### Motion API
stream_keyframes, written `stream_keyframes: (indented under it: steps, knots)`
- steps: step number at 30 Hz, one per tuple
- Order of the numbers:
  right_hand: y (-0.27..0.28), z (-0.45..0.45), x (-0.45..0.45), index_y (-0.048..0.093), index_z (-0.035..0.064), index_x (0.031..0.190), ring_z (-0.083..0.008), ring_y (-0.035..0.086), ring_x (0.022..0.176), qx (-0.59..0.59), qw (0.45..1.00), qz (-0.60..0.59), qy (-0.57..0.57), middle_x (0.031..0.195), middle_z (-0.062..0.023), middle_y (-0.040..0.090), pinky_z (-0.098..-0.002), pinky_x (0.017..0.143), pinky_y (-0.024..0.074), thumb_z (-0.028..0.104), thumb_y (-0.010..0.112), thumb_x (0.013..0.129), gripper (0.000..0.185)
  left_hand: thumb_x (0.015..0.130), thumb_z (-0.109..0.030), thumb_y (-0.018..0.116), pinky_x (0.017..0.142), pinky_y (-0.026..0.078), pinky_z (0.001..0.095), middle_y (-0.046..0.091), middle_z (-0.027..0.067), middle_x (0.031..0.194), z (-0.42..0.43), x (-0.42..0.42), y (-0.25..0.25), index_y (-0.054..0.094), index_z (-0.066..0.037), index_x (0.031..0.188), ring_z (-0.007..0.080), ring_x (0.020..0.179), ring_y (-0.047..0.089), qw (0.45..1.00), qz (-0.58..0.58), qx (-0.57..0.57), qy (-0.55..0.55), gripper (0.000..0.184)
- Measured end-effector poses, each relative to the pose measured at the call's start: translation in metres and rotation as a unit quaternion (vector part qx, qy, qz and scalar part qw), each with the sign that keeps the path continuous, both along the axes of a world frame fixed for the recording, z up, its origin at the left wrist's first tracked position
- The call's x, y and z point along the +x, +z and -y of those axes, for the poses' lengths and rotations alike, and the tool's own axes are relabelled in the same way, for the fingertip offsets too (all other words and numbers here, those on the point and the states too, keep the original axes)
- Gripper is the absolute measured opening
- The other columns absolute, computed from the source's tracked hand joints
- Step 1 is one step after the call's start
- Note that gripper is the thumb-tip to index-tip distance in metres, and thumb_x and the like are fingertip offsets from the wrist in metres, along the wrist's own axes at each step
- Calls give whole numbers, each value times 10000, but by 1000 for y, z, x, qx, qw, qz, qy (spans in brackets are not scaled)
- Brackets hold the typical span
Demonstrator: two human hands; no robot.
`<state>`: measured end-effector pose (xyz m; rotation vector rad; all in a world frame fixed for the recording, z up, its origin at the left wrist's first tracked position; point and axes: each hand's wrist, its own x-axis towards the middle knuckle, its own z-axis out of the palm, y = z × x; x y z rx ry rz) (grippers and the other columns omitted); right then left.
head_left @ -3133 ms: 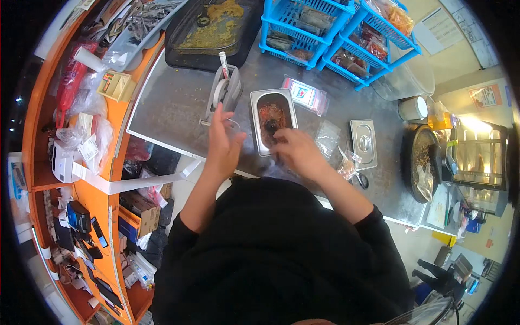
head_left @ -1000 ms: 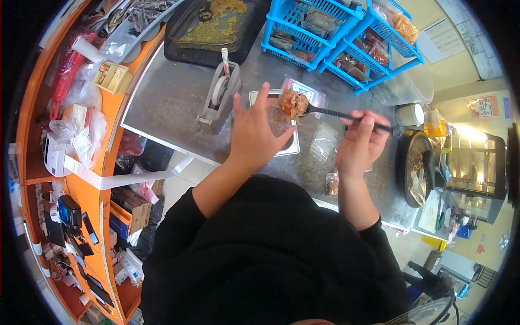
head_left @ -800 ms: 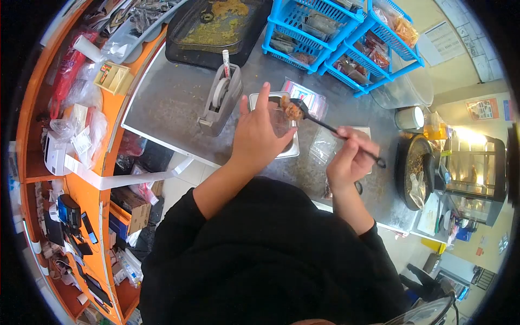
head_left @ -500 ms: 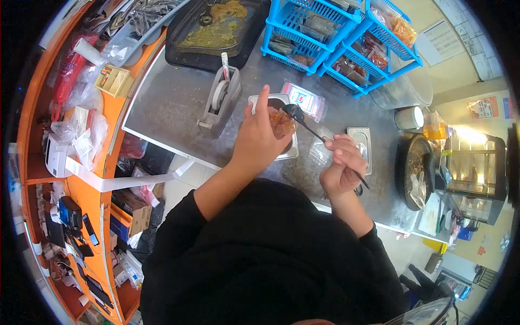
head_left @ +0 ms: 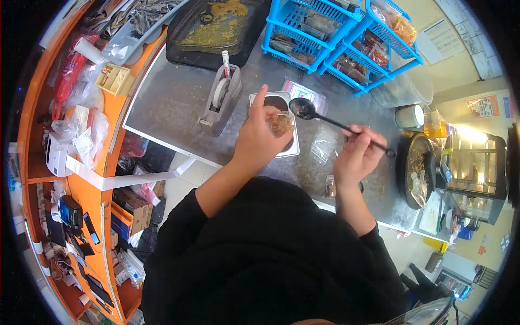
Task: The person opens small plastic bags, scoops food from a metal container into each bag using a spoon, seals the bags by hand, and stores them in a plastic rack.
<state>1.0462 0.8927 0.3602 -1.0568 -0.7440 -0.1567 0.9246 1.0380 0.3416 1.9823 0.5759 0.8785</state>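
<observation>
Between the thumb and fingers of my left hand (head_left: 259, 136) is a small clear plastic bag (head_left: 279, 125) with reddish-brown food in it; the index finger points up. The bag is over a rectangular metal container (head_left: 296, 147), whose inside is mostly hidden by hand and bag. My right hand (head_left: 358, 154) grips the handle of a black spoon (head_left: 304, 109). The spoon's bowl is to the right of the bag, apart from it, with a little residue inside. Clear empty bags (head_left: 323, 144) lie on the table between the container and my right hand.
A grey tape dispenser (head_left: 223, 103) holding a marker stands left of the container. Behind are a printed packet (head_left: 313, 97), a dark tray (head_left: 181, 46) with yellowish residue and blue basket racks (head_left: 311, 67). A small filled packet (head_left: 330, 186) lies near the front edge, a black pan (head_left: 406, 179) farther right.
The spoon has moved from over the bag to the right, and my right hand has shifted right and up with it. My left hand stays nearly in place with the bag.
</observation>
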Motion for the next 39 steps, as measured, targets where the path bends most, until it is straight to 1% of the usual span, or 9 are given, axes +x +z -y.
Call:
stream_keyframes:
  steps: [3, 6, 9, 14, 18, 24, 27, 30, 39]
  knots:
    - [-8, 4, 9, 482, 16, 1106, -228, 629, 963, -58, 998, -26, -19, 1070, -145, 599, -363, 843, 535, 31, 485, 975, 131, 703, -126, 814, 799, 522, 334, 643, 122, 944, 1, 0, -1, 208, -4, 1436, 230, 864, 654, 1000, 10, -26, -6, 959]
    - [-25, 11, 9, 489, 7, 1166, -233, 635, 1003, -367, 923, 103, 52, 1122, -142, 620, -339, 891, 506, -23, 518, 934, 235, 719, -100, 803, 805, 522, 317, 643, 114, 945, 0, 3, -3, 213, 0, 1432, 201, 857, 653, 997, 38, -71, -13, 931]
    - [-27, 2, 4, 489, 14, 1201, -287, 632, 1045, -419, 876, 187, 145, 1129, -157, 634, -341, 893, 493, -4, 607, 866, 355, 735, -78, 789, 788, 523, 294, 639, 111, 938, 1, 5, 4, 213, -1, 1432, 167, 852, 649, 997, 31, -66, -10, 908]
    - [-14, -27, -21, 423, 34, 1205, -350, 649, 991, -500, 858, 6, 120, 1080, -209, 632, -393, 818, 521, 65, 685, 824, 463, 756, -73, 775, 752, 522, 275, 627, 121, 964, 4, 16, 7, 213, -10, 1437, 143, 849, 641, 985, 48, -162, -44, 885]
    - [-26, -30, -10, 412, 40, 1177, -353, 672, 878, -492, 861, -22, 125, 1032, -209, 636, -401, 752, 529, 66, 657, 846, 413, 727, -179, 813, 775, 516, 313, 621, 137, 982, 1, 17, 17, 235, -30, 1445, 221, 878, 645, 967, 46, -247, -46, 934]
    - [-13, -22, 6, 438, 32, 1157, -302, 679, 816, -522, 850, -16, 70, 981, -181, 653, -370, 697, 522, 39, 641, 846, 371, 672, -341, 863, 989, 433, 397, 563, 208, 1200, -10, 14, 2, 288, -13, 1423, 308, 1135, 564, 991, -117, -27, -56, 1002]
    - [-27, -22, 12, 442, 36, 1151, -280, 678, 790, -448, 887, -53, 98, 973, -175, 654, -372, 683, 517, 31, 642, 841, 369, 664, -367, 857, 1016, 409, 404, 550, 205, 1237, -10, 17, -3, 367, -7, 1372, 329, 1187, 533, 991, -113, 5, -73, 933]
    - [-25, -22, 12, 441, 37, 1164, -267, 674, 816, -469, 875, -66, 100, 985, -177, 647, -374, 693, 516, 29, 642, 839, 382, 668, -377, 856, 993, 421, 407, 549, 201, 1243, -7, 18, 1, 434, -3, 1302, 310, 1181, 538, 994, -83, 18, -62, 848]
    - [-17, -30, -8, 436, 51, 1203, -230, 610, 845, -440, 881, -84, 153, 1112, -155, 590, -337, 774, 491, 6, 665, 802, 464, 852, -113, 704, 790, 496, 268, 635, 88, 1016, -10, 17, -12, 478, -7, 1223, 121, 911, 610, 966, -13, -236, -106, 447]
